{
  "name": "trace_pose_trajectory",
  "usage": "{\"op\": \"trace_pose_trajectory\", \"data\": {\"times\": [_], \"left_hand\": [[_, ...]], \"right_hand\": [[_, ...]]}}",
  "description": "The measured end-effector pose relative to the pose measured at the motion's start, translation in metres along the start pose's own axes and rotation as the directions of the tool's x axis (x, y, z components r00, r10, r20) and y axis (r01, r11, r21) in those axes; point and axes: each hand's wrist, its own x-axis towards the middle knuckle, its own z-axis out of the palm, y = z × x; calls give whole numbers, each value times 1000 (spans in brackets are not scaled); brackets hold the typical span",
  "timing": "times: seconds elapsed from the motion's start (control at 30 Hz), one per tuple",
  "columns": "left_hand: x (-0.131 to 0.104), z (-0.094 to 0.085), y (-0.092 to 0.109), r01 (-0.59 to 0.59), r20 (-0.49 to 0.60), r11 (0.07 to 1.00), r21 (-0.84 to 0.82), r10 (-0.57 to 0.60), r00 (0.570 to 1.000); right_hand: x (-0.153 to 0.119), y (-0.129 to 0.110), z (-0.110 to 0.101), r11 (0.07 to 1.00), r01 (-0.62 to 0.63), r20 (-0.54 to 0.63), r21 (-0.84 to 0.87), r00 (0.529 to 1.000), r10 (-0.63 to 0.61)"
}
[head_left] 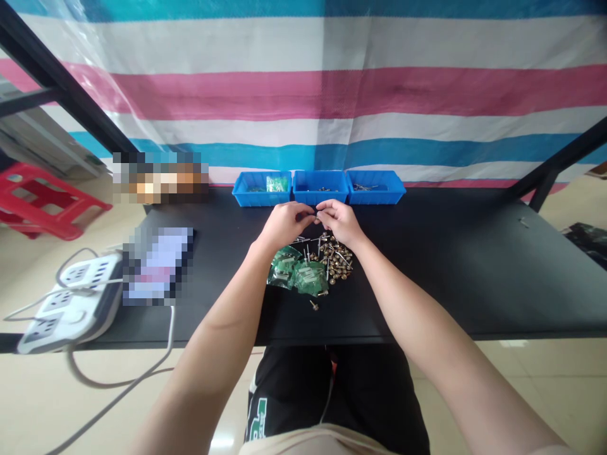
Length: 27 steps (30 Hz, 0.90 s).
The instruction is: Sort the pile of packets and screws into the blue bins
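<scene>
A tiny piece (317, 217) sits between the fingertips, just over the pile and in front of the middle blue bin. It is too small to name. The left hand (286, 222) has its thumb and fingers pinched close together, and the right hand (342, 221) does the same. The two sets of fingertips meet at the tiny piece. I cannot tell which hand really grips it.

Right under the hands is the pile. Brass screws (337, 260) with wide round heads lie in a heap on the right of it. Thin silver rivets (307, 251) lie around the heap and on top of it. To the left lie small clear bags (309, 278) with green on them and pale pieces inside. One lone screw (314, 305) lies nearer the person.

Three blue bins stand side by side behind the hands. The left bin (262, 200) has green bags, the middle bin (321, 196) has small pieces, and the right bin (377, 198) has thin silver ones.

All this is on a black surface (474, 265). Far left are a white power strip (76, 309) with cords and a blurred flat thing (161, 259). A red stool (52, 199) stands past them. A striped sheet (427, 38) hangs behind.
</scene>
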Motion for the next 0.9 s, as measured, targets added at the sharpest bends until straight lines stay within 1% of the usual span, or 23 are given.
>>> {"op": "trace_pose_trajectory", "data": {"times": [0.07, 0.23, 0.47, 0.67, 0.9], "left_hand": [[0, -1, 2, -24, -3, 1000, -17, 24, 1000], [0, -2, 6, -23, -18, 996, -83, 22, 1000], [-1, 0, 8, 1, -40, 985, -170, -8, 999], [-2, 2, 7, 40, -121, 982, -182, -62, 991], [-1, 2, 7, 94, -136, 987, -127, -112, 984]], "right_hand": [[0, -1, 0, 1000, -5, -6, 24, 1000, 5], [0, -1, 0, 997, -22, -17, 80, 1000, 23], [1, 3, 2, 998, -19, 1, 66, 1000, 19], [0, -1, 1, 999, -16, -40, 44, 999, 18], [-3, -4, 3, 999, -26, -48, 45, 998, 28]]}}
